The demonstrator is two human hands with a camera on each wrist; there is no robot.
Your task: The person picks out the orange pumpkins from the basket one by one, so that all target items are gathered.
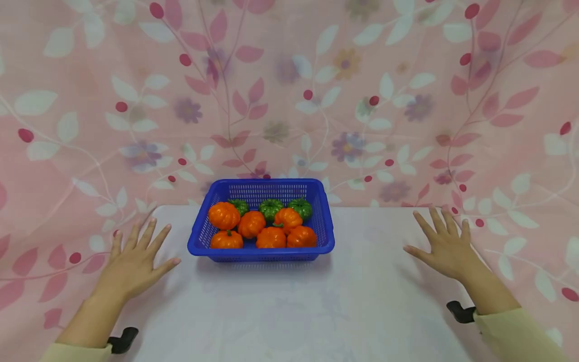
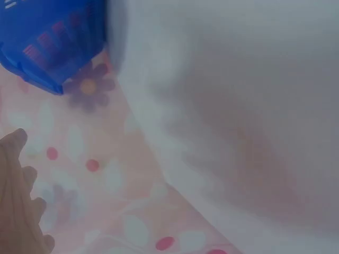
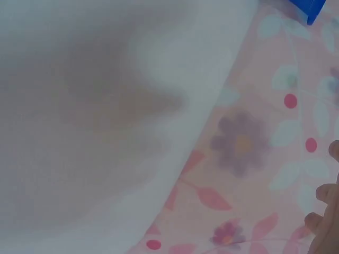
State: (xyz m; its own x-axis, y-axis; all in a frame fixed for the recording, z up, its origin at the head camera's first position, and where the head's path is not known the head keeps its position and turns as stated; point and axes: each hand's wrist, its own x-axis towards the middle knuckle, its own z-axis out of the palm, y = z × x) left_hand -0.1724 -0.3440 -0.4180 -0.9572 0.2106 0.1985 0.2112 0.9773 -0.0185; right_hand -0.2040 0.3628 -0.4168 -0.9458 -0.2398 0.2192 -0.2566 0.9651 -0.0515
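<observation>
The tabletop (image 1: 289,301) carries a blue basket (image 1: 261,254) at its far middle. Inside lie 6 orange pumpkins (image 1: 223,215) in front and 3 green pumpkins (image 1: 270,207) along the back wall, all within the rim. As I judge it, nothing has been taken out so far. The left hand (image 1: 135,264) and right hand (image 1: 445,246) hover flat with fingers spread, holding nothing, well apart from the basket.
</observation>
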